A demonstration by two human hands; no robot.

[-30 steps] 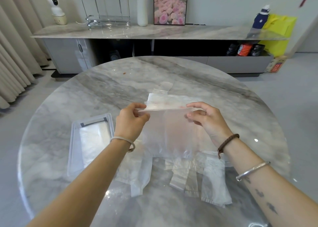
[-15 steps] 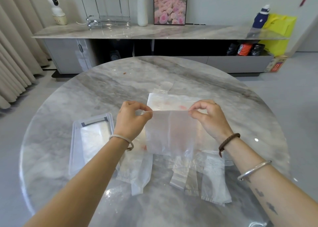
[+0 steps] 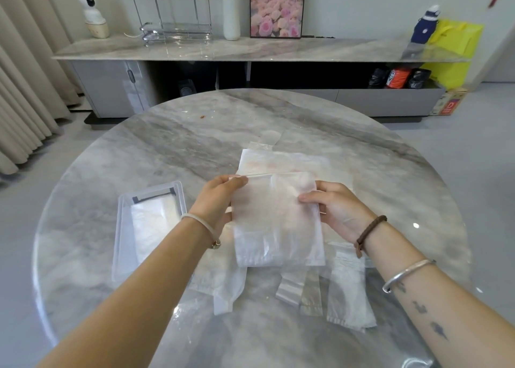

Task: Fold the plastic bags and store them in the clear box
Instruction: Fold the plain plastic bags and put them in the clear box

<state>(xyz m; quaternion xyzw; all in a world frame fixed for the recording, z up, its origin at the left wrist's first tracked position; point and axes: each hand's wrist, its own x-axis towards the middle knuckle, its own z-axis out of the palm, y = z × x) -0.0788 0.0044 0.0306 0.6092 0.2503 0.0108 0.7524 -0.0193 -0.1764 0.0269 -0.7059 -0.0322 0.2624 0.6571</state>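
R hand (image 3: 338,211) slid down the bag (image 3: 276,228) edge, L hand (image 3: 216,200) at top corner; both grips pinching it.

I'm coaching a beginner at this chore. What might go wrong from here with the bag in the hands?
The held bag is pinched only near its top by the left hand and right hand; its slack lower part may fold crooked. Unfolded bags lie beneath it on the table; setting it down may snag or shift them.
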